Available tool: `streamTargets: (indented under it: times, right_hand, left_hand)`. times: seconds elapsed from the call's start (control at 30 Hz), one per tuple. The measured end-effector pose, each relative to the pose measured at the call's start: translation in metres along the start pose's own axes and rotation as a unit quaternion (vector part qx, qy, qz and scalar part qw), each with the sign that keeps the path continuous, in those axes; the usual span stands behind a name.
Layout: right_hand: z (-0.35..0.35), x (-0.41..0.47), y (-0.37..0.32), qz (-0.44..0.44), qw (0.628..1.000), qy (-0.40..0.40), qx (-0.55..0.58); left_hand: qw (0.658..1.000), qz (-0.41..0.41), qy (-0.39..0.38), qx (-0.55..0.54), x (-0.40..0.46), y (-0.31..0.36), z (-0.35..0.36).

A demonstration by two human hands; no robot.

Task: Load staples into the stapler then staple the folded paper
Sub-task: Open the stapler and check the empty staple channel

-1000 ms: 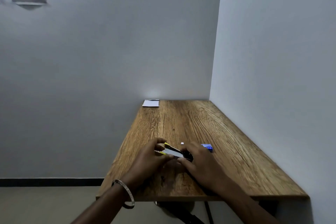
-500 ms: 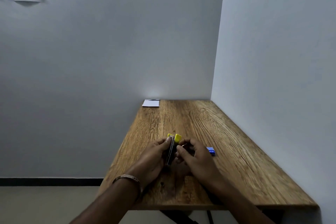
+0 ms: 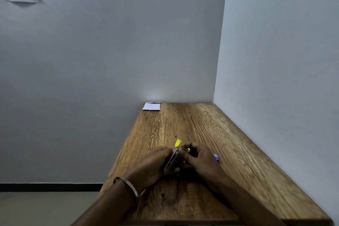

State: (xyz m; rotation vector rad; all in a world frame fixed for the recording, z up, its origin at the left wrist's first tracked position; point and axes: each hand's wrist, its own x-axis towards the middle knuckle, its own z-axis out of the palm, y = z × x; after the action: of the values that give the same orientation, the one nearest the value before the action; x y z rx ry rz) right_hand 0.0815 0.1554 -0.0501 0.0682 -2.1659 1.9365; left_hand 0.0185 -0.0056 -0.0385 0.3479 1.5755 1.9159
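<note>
A small stapler (image 3: 173,158) with a metal body and yellow ends is held upright over the near part of the wooden table (image 3: 198,126). My left hand (image 3: 156,165) grips its left side. My right hand (image 3: 200,159) pinches its upper end, fingers curled around a yellow piece; whether staples are in them I cannot tell. A blue staple box (image 3: 216,158) peeks out just right of my right hand. The folded white paper (image 3: 151,106) lies flat at the table's far left corner, against the wall.
Walls close off the table at the back and along its right side. The table's left edge (image 3: 124,145) drops to the floor. A metal bangle (image 3: 126,185) is on my left wrist.
The stapler went from lying nearly flat between my hands to standing upright. Its yellow end now points up, and my right fingers have closed on its top.
</note>
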Motion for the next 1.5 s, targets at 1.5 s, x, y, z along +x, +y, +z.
streamTargets:
  times: [1.5]
  right_hand:
    - [0.011, -0.015, 0.003, -0.019, 0.98, 0.149, 0.131]
  left_hand:
    - [0.951, 0.127, 0.239, -0.15, 0.018, 0.018, -0.004]
